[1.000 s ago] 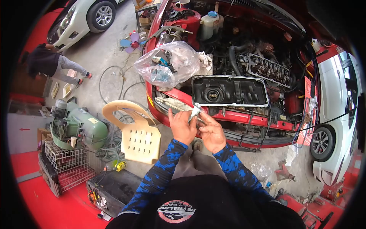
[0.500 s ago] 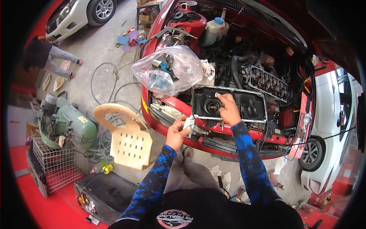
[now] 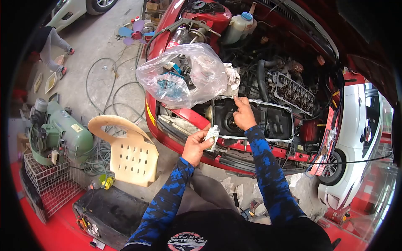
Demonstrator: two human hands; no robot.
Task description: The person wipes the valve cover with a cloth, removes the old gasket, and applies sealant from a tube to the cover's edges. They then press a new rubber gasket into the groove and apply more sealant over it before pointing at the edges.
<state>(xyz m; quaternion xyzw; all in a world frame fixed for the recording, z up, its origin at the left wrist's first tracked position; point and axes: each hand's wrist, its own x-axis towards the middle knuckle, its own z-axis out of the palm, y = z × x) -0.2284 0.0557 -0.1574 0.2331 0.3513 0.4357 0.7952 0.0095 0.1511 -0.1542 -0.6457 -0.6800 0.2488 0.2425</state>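
A white tube (image 3: 212,136) is held nozzle up in my left hand (image 3: 196,146), just off the lower left corner of the black cover. The black engine cover (image 3: 268,122) lies hollow side up on the front of the red car, with a pale line of sealant along its rim. My right hand (image 3: 244,113) is over the cover's left part, its fingers pinched near the top edge; whatever lies between the fingertips is too small to name. Behind the cover is the exposed valve train (image 3: 295,94) of the engine.
A clear plastic bag (image 3: 197,90) with boxes sits left of the cover, beside a white rag (image 3: 232,75). A beige chair (image 3: 133,157) and green compressor (image 3: 69,129) stand left. A person (image 3: 52,46) is at the far left. A white car (image 3: 354,125) is right.
My right hand has moved left and up toward the cover's top edge. My left hand has turned the tube more into view. The head view has shifted slightly.
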